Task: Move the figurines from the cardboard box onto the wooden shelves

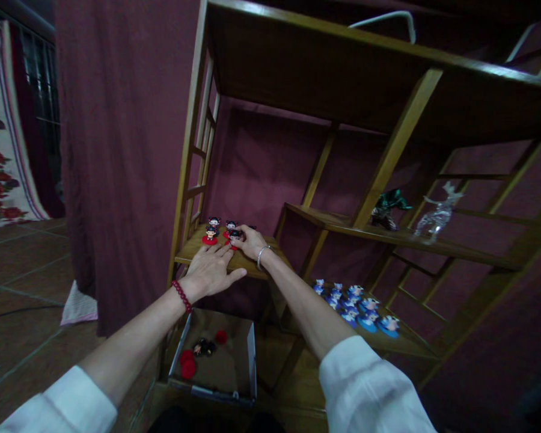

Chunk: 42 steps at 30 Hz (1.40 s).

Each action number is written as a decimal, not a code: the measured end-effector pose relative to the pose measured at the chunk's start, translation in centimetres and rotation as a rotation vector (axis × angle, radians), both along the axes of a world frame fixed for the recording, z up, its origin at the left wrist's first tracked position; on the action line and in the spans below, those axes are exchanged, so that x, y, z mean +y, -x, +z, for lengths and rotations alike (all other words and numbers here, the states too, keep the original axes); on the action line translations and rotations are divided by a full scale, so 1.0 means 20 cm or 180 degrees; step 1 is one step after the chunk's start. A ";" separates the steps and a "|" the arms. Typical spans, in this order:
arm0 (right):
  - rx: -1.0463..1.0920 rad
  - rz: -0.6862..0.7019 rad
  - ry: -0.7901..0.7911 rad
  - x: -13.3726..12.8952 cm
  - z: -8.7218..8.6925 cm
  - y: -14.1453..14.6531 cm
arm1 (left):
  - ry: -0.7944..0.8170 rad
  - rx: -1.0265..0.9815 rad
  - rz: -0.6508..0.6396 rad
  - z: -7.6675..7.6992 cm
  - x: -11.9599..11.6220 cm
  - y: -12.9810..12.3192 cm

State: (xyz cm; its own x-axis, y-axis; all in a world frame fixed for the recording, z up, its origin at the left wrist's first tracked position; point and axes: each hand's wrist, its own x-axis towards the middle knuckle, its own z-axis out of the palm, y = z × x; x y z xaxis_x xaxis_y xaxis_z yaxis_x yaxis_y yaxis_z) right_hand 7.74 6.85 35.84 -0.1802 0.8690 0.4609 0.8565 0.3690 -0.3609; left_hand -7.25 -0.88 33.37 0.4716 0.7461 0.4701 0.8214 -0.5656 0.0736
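Several small black-haired figurines on red round bases stand at the left end of a wooden shelf (pixel 247 263). My right hand (pixel 253 244), with a silver bracelet at its wrist, pinches a front figurine (pixel 234 237) that is on or just over the shelf. My left hand (pixel 211 272), wearing a dark red bead bracelet, is stretched out with fingers spread at the shelf's front edge. Its fingertips are close to a front figurine with a yellowish body (pixel 210 234). Behind these stand other figurines (pixel 230 225), partly hidden by my right hand.
Below the shelf sits an open cardboard box (pixel 234 355) with red round bases (pixel 187 364) and dark figurines (pixel 204 347). Several blue-and-white figurines (pixel 349 307) fill a lower shelf at right. A clear glass ornament (pixel 439 213) and a dark green one (pixel 390 207) stand higher.
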 end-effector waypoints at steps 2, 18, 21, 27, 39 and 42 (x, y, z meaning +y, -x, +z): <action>-0.0117 -0.0005 0.0003 0.00 0.01 0.00 | 0.0011 0.0008 0.0012 0.00 0.00 0.00; -0.0782 0.0179 0.0061 -0.01 0.11 0.02 | -0.0032 -0.0042 -0.0008 -0.02 0.01 0.01; -0.0935 0.0170 0.0064 -0.01 0.12 0.02 | -0.0073 -0.0050 -0.0034 -0.01 0.01 0.01; -0.1055 0.0150 0.0059 0.00 0.13 0.03 | -0.0079 -0.0062 -0.0023 -0.01 0.01 0.01; -0.1111 0.0172 -0.0008 0.02 0.12 0.04 | -0.0037 -0.0061 -0.0016 -0.02 0.02 0.00; -0.1069 0.0191 -0.0039 0.02 0.12 0.04 | -0.0037 -0.0051 -0.0006 -0.01 0.01 0.01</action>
State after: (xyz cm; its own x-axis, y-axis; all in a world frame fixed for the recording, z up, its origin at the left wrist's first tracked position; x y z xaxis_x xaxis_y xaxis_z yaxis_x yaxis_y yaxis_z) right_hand 7.03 7.18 38.28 -0.3742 0.8470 0.3775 0.9034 0.4248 -0.0576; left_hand -7.37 -0.58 33.10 0.4654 0.7396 0.4862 0.8190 -0.5682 0.0804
